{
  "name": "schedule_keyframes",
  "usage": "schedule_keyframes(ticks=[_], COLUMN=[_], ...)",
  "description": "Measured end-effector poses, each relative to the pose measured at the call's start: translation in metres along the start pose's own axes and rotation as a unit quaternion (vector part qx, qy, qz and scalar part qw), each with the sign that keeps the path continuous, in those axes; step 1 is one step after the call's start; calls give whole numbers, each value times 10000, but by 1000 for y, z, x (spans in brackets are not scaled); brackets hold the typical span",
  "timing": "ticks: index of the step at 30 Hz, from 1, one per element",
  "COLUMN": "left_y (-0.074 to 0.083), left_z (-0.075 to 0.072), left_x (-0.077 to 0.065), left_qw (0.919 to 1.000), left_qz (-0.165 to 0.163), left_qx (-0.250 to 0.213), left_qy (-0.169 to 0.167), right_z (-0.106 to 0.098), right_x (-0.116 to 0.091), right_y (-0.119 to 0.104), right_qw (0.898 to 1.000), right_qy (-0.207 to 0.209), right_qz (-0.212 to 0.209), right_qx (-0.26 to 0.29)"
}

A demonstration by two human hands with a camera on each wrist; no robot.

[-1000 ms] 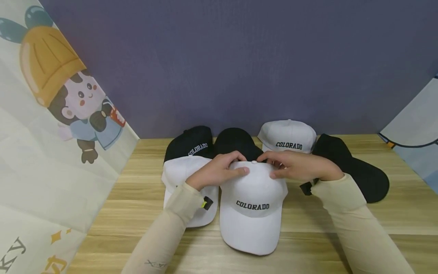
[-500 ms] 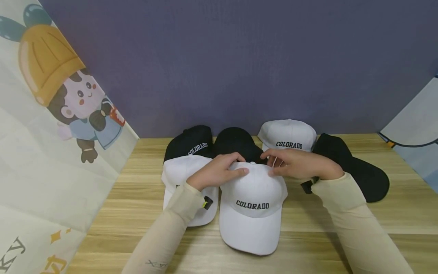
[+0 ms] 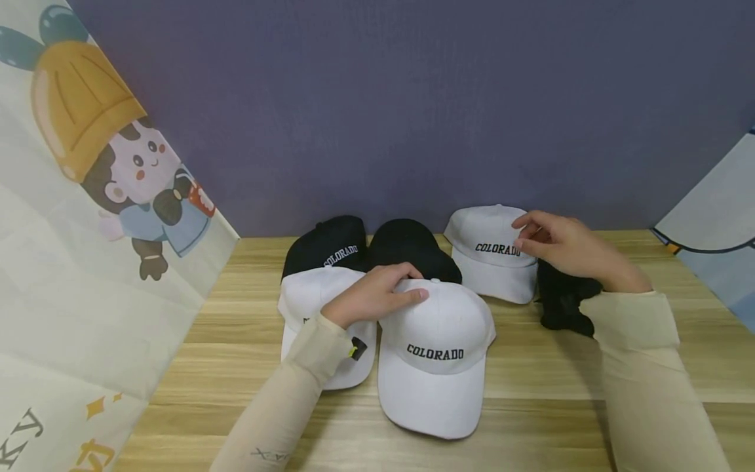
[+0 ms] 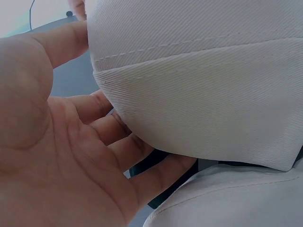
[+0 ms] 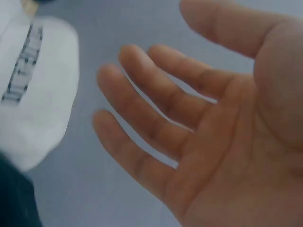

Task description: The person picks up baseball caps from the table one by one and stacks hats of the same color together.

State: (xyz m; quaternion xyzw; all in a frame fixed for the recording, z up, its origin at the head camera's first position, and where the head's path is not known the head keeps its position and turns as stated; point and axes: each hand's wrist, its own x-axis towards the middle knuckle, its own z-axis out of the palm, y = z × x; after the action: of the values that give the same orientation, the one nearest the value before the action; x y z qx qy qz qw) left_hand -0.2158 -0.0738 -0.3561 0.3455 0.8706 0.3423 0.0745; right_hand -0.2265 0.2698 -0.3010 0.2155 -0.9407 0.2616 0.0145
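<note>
A white baseball cap (image 3: 451,314) lettered COLORADO stands front-centre in the head view, its brim toward me. My left hand (image 3: 374,298) grips the top of this cap, thumb on the front and fingers behind; in the left wrist view the white cloth (image 4: 203,104) sits between thumb and fingers. Empty and with parted fingers, my right hand (image 3: 560,246) hovers at the right side of the rear white COLORADO cap (image 3: 483,226). In the right wrist view that hand (image 5: 208,127) is apart from a blurred white cap (image 5: 47,80).
Partly under my left forearm lies another white cap (image 3: 312,292). Behind stand a black lettered cap (image 3: 324,242) and a plain black cap (image 3: 404,242). A black cap (image 3: 566,305) is mostly hidden by my right arm. A dark wall (image 3: 377,118) closes the table's (image 3: 236,367) back.
My right hand has left the front white cap and moved right and back toward the rear white cap. My left hand stays on the front cap, which has barely moved.
</note>
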Motion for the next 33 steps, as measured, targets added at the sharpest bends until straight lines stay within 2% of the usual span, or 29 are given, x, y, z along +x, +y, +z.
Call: schedule_keyframes(ticks=[3,7,12,17,21,28,33], left_y=[0,1,1,0,-1,-3,-3], left_z=[-1,-2,-4,-6,-10,-11,-10], left_x=[0,-2,-4,-5,-5,-4,-4], left_qw=[10000,9999,9998,9998,9998,9995,9994], left_qz=[0,2,-22,-94,-116,-128,-143], left_qx=[-6,-106,-189,-155,-23,84,71], left_qy=[20,14,34,-40,-167,-279,-317], right_z=[-8,-13,-12,-7,0,17,30], right_x=[-2,-4,-6,-4,1,13,19], right_y=[17,41,62,75,81,82,83], right_qw=[9986,9952,9930,9914,9919,9961,9954], right_qy=[297,412,418,195,60,-23,-37], right_qz=[429,866,1088,1294,1268,856,921], right_qx=[-51,-172,-185,-102,-29,-197,-273])
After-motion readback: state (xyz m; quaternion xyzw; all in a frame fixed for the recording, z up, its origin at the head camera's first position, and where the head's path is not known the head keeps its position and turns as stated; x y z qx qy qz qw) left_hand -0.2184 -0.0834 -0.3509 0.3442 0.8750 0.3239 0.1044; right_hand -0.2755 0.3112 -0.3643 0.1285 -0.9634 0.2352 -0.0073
